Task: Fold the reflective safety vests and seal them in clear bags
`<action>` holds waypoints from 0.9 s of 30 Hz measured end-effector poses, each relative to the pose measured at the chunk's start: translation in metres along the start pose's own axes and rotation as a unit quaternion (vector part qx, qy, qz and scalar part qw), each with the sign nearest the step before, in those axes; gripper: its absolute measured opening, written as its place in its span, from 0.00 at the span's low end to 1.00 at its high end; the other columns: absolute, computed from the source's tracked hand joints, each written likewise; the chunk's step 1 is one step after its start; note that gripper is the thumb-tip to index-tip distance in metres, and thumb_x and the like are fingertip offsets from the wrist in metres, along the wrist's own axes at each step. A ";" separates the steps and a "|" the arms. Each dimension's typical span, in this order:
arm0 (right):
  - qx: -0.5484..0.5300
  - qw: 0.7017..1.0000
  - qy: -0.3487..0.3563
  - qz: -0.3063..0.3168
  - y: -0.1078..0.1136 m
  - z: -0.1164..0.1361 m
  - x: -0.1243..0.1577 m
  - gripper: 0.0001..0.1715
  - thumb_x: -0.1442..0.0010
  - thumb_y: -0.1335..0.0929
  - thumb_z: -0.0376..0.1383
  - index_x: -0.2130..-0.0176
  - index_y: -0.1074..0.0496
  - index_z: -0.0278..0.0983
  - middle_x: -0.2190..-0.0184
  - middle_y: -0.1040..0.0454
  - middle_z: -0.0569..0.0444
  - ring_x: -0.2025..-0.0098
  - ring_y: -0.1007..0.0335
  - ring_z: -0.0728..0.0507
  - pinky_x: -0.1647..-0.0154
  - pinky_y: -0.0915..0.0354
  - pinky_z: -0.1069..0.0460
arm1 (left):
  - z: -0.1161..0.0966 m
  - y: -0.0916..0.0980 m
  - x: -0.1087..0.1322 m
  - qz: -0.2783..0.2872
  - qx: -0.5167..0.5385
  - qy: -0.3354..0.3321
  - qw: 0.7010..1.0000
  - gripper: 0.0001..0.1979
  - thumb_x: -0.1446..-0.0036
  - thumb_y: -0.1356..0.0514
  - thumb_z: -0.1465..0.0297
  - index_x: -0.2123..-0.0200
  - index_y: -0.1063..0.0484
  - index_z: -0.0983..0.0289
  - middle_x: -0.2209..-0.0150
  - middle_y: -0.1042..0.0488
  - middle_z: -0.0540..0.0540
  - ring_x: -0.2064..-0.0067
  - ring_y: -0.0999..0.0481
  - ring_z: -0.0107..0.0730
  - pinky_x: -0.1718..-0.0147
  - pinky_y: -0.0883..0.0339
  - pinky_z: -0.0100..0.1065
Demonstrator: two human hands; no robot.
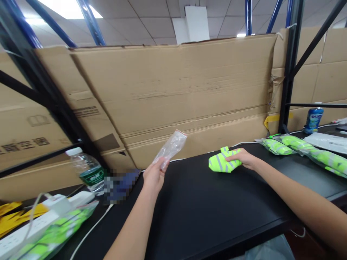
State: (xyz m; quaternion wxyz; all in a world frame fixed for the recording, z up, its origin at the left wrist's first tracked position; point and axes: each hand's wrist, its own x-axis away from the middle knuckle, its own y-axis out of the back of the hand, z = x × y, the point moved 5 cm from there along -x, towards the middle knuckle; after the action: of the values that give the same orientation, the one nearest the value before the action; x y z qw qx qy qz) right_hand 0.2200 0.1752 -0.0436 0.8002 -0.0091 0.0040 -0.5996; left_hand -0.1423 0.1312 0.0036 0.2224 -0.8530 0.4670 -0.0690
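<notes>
A clear plastic bag [173, 145] is pinched in my left hand [156, 175], its far end pointing up and to the right. My right hand [243, 159] grips a folded neon-yellow reflective vest [221, 162] with grey stripes, held over the black table [206, 206]. Thumb and fingers close on the vest's right side. The two hands are well apart, and the bag does not touch the vest. Whether the bag holds anything cannot be made out, though it looks see-through throughout.
Bagged neon-yellow bundles [311, 148] lie at the right, near a blue bottle [313, 119]. At the left are a water bottle [90, 173], a white power strip [35, 224], another bagged neon bundle [59, 231] and a cable [92, 229]. A cardboard wall [189, 90] stands behind.
</notes>
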 end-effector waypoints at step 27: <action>0.196 0.975 0.109 0.003 -0.056 -0.012 0.007 0.28 0.55 0.23 0.57 0.72 0.23 0.35 0.75 0.26 0.55 0.69 0.30 0.44 0.71 0.39 0.53 | 0.043 -0.061 0.070 0.153 -0.030 0.110 0.982 0.03 0.45 0.33 0.80 0.68 0.24 0.70 0.70 0.19 0.58 0.70 0.18 0.33 0.61 0.18 0.37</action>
State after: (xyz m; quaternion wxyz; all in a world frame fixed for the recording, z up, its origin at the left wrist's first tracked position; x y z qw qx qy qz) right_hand 0.1681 0.1530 -0.0542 0.7833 0.2131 -0.0264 -0.5834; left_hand -0.0429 0.1149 -0.0137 0.1522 -0.7651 0.6153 -0.1133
